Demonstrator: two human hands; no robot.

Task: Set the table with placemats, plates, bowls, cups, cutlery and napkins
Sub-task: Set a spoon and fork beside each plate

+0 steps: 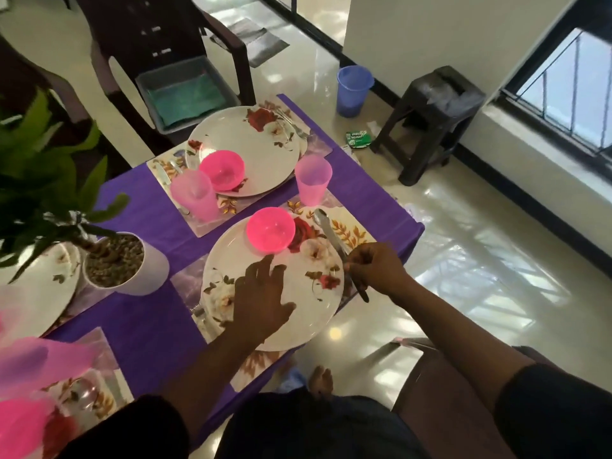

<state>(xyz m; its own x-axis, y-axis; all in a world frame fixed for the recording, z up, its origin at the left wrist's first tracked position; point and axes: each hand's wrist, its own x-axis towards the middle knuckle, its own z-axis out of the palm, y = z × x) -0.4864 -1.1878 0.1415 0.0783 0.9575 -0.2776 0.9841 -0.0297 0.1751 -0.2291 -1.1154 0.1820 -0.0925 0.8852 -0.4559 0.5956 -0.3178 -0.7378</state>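
A white floral plate lies on a leaf-print placemat near me, with a pink bowl on its far side. My left hand rests flat on this plate with fingers spread. My right hand grips cutlery at the plate's right edge: a spoon points away from me and a handle sticks out below my fist. A fork peeks out at the plate's left. A pink cup stands beyond the mat. The far setting has a plate, pink bowl and pink cup.
A purple cloth covers the table. A potted plant stands at the left beside another plate. Blurred pink items fill the bottom left. A chair holds a grey tray. A blue cup and dark stool stand on the floor.
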